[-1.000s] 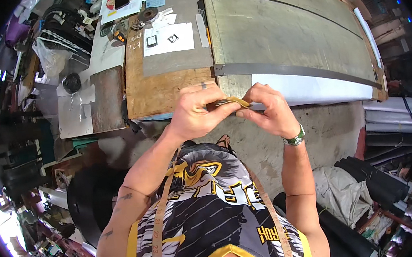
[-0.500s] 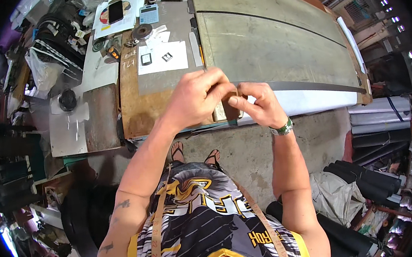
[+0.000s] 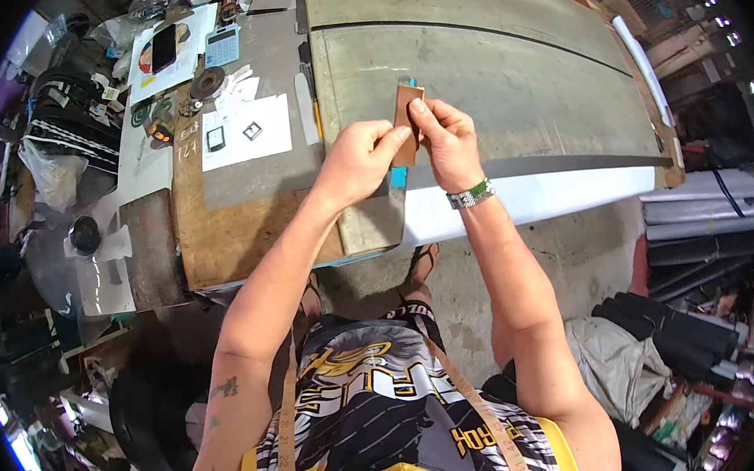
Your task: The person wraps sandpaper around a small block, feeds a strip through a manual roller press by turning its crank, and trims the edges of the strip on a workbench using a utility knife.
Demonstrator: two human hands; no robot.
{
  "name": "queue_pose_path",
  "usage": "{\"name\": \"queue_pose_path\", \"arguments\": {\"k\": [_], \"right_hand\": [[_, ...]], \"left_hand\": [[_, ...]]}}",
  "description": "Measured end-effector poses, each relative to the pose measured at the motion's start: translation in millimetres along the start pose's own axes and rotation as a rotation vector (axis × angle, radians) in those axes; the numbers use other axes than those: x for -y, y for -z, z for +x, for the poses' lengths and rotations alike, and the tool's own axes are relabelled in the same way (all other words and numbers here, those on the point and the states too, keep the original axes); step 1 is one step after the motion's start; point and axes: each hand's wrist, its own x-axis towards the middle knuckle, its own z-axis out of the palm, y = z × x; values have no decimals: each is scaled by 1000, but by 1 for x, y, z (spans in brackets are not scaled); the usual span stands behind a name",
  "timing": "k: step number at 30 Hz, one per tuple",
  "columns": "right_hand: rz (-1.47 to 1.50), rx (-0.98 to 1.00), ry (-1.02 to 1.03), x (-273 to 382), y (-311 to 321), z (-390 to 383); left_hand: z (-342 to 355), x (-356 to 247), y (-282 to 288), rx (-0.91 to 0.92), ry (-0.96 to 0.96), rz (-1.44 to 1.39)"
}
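Between my two hands is a narrow flat brown rectangular piece (image 3: 405, 124), possibly leather, held over the table with its broad face up. My left hand (image 3: 360, 161) grips its near left side, thumb pressed on top. At the far right edge my right hand (image 3: 449, 141) pinches it between thumb and fingers, which are partly hidden. A bright blue patch (image 3: 399, 178) shows just below the piece's near end, with a smaller bit of blue at the far end. Whether this blue thing is attached or lies beneath, I cannot tell.
A grey-green sheet (image 3: 508, 89) covers much of the table, with a white roll (image 3: 527, 203) along its front edge. To the left lie a white paper (image 3: 247, 135) with two small dark frames, a light blue calculator (image 3: 222, 46), a phone (image 3: 163, 48) and a tape roll (image 3: 207, 83).
Both hands have moved farther over the table with the brown piece. It is now turned broad face up, and the blue patches show. My view has shifted, so the table sits farther left.
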Motion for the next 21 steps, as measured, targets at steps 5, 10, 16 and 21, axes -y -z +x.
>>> {"name": "queue_pose_path", "arguments": {"k": [5, 10, 16, 21], "right_hand": [[228, -117, -91, -32, 85, 23], [519, 155, -377, -22, 194, 55], [-566, 619, 281, 35, 276, 101], [-635, 579, 81, 39, 301, 113]], "left_hand": [[45, 19, -87, -67, 144, 35], [90, 25, -142, 56, 235, -69], [141, -30, -175, 260, 292, 295], [163, -36, -175, 255, 235, 414]]}}
